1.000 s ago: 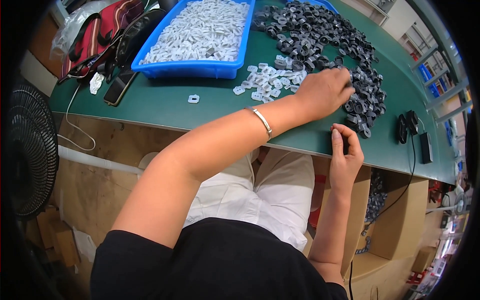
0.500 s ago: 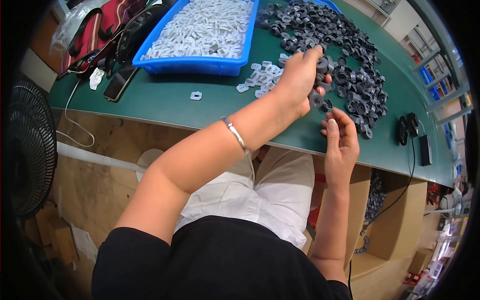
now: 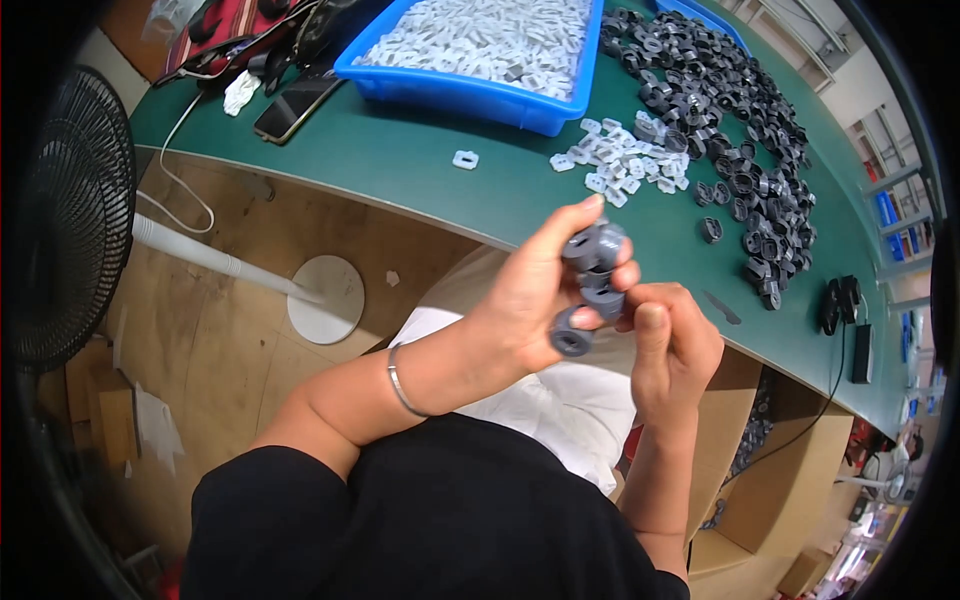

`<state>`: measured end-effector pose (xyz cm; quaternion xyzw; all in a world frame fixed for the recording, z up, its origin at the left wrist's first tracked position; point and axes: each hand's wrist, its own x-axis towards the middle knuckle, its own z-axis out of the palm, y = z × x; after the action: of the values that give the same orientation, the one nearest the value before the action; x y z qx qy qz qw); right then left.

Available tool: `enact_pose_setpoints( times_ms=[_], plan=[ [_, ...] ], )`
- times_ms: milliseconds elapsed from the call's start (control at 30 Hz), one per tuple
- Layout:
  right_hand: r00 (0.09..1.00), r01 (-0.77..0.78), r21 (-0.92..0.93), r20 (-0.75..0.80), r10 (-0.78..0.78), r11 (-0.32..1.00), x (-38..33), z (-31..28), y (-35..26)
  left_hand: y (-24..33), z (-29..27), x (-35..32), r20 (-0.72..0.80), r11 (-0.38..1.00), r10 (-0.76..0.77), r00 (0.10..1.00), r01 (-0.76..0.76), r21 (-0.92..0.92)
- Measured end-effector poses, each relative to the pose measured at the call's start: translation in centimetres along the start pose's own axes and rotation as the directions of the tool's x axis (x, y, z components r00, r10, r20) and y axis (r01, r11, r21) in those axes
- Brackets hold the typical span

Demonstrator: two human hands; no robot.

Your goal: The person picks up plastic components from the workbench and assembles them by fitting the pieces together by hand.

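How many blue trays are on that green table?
2: one blue tray holding white pieces, and another tray beyond the dark pieces, only its edge showing. More may be hidden.

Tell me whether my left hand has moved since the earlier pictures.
Yes, toward your body: your left hand was at the dark grey heap a second ago, and now appears at the near edge of the green table.

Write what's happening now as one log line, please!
left hand: holds dark rings | right hand: curled, beside left | white bits: on table | blue tray: holds more white bits
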<state>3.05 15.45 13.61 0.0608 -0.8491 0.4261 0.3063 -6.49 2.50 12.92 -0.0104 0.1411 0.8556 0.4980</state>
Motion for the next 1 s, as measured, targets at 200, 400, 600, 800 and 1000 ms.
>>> enact_pose_setpoints(
  times_ms=[200, 400, 600, 800, 1000],
  plan=[
    [0.994, -0.101, -0.047, -0.054, 0.099, 0.994, 5.0, 2.6, 2.7, -1.2, -4.8, -4.9, -0.016, 0.916, -0.253, 0.967, 0.234, -0.325],
    [0.983, 0.170, -0.527, 0.144, -0.109, 0.833, 8.2, 6.5, 4.7, -3.5, -8.4, -7.3, -0.081, 0.885, -0.433, 0.898, 0.406, -0.229],
    [0.961, 0.276, -0.590, 0.160, -0.225, 0.759, 8.6, 6.7, 5.0, -3.5, -11.0, -7.1, -0.110, 0.932, -0.359, 0.927, 0.351, -0.085],
    [0.969, 0.231, -0.157, -0.051, -0.241, 0.960, 5.1, 5.5, 2.7, -3.8, -12.1, -6.9, -0.253, 0.936, -0.312, 0.916, 0.342, 0.083],
    [0.863, -0.503, 0.355, 0.151, 0.482, 0.788, -6.4, 4.9, 2.2, -4.5, -12.5, -6.5, -0.379, 0.802, -0.224, 0.898, 0.390, 0.453]
  ],
)
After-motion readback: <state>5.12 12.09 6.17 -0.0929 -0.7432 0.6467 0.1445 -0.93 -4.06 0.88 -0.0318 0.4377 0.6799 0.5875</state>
